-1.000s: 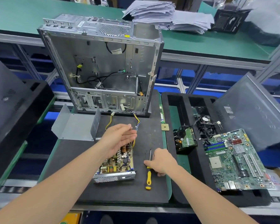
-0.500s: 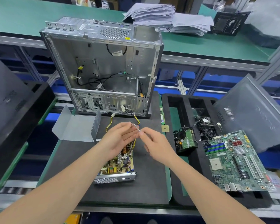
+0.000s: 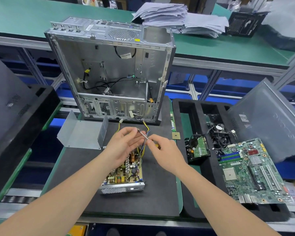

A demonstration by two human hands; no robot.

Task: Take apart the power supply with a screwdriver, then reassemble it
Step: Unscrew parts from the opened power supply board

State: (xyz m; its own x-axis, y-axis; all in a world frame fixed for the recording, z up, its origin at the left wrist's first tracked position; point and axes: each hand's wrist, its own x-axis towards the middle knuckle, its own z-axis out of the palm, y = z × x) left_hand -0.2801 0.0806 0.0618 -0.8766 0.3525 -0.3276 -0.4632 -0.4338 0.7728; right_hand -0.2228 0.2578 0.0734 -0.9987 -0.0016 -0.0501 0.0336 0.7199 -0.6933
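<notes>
Dark-matted tabletop point(image 3: 160, 193) carries the power supply point(image 3: 124, 172) near its middle, circuit board exposed. Its long axis runs away from the person, leaning slightly right, with the vented end facing the near edge. Above its far end the right hand point(image 3: 165, 155) pinches the screwdriver point(image 3: 143, 134) by the shaft. The tip slants up-left into the left hand point(image 3: 124, 145), whose fingers pinch it. Bare tabletop lies right of the unit and before it. A bent metal cover point(image 3: 82, 133) stands at the left, the computer case point(image 3: 112, 74) at the far edge, and a foam tray point(image 3: 187, 133) beyond the right edge.

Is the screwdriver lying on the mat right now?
No, the right hand holds the screwdriver above the power supply, its tip at the left hand.
</notes>
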